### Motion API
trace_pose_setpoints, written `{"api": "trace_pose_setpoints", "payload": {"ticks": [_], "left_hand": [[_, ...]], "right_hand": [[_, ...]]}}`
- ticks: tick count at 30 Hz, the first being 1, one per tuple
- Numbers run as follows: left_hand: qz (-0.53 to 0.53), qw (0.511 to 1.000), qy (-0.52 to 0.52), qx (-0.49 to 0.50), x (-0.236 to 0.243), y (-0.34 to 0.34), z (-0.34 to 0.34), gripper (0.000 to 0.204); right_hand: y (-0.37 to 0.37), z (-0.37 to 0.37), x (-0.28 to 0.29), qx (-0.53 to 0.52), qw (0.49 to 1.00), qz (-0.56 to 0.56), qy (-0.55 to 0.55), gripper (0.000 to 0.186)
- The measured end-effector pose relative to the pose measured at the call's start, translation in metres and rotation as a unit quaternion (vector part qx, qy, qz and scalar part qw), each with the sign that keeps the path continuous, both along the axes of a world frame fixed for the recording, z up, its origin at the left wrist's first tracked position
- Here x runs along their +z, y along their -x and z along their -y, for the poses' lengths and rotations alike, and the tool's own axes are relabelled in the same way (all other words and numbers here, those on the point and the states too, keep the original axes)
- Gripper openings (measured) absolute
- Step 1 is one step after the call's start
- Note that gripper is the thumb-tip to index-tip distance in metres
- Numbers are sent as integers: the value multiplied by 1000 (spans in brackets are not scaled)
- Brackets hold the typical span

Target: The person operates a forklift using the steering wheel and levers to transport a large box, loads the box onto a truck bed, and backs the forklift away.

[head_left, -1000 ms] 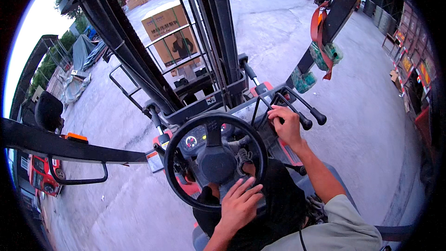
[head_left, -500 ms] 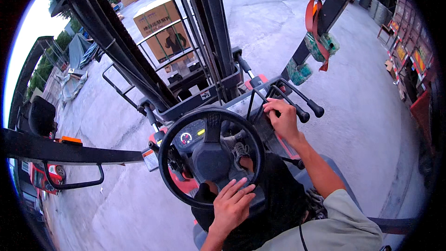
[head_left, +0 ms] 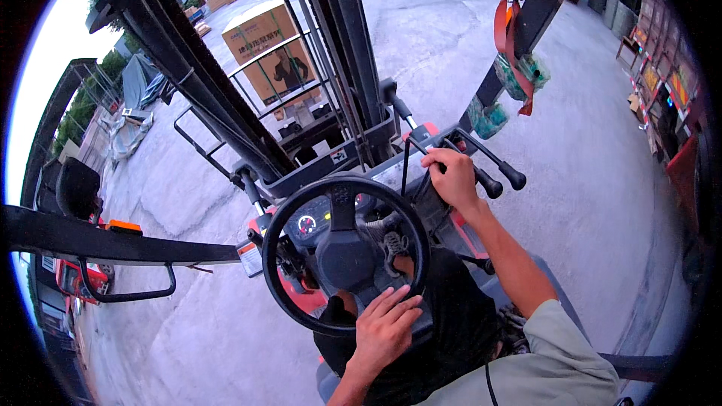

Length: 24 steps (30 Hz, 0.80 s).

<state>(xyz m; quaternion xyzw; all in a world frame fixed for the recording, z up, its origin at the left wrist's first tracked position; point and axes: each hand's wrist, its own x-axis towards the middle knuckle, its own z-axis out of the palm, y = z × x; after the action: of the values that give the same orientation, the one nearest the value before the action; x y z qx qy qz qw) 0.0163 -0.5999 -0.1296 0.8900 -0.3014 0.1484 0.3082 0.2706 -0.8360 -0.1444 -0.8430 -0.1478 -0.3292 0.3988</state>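
Status: carton [head_left: 265,69] judged loaded, not yet released

At left, the large brown carton is seen upright beyond the mast [head_left: 199,84]. Loading is judged to be done, though the underside is hidden and the seating cannot be confirmed. No set-down is shown; that part is judged outstanding. Next, the steering wheel [head_left: 346,262] is noted, its lower right rim overlaid by the left hand [head_left: 385,326], which is palm down with fingers extended and not wrapped round. Further right, the end of a control lever [head_left: 406,169] is enclosed by the curled right hand [head_left: 453,180]; firmness of grip cannot be told. Farthest right, two lever knobs [head_left: 514,179] are left unheld.
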Motion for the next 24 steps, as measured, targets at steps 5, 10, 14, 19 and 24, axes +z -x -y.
{"api": "trace_pose_setpoints", "payload": {"ticks": [5,10,14,19,24], "left_hand": [[1,1000,9,-2,0,1,2,25],[0,1000,11,-7,1,4,-5,25],[8,1000,18,-4,-2,6,-4,23],[14,1000,15,0,-7,8,-5,22],[11,1000,20,-3,-7,11,-7,22]], "right_hand": [[2,-2,6,19,999,27,6,10],[2,-9,13,8,1000,22,4,11],[2,-11,11,5,1000,18,-2,11],[5,-13,9,5,1000,28,5,11],[10,-15,11,4,1000,31,3,11]]}}
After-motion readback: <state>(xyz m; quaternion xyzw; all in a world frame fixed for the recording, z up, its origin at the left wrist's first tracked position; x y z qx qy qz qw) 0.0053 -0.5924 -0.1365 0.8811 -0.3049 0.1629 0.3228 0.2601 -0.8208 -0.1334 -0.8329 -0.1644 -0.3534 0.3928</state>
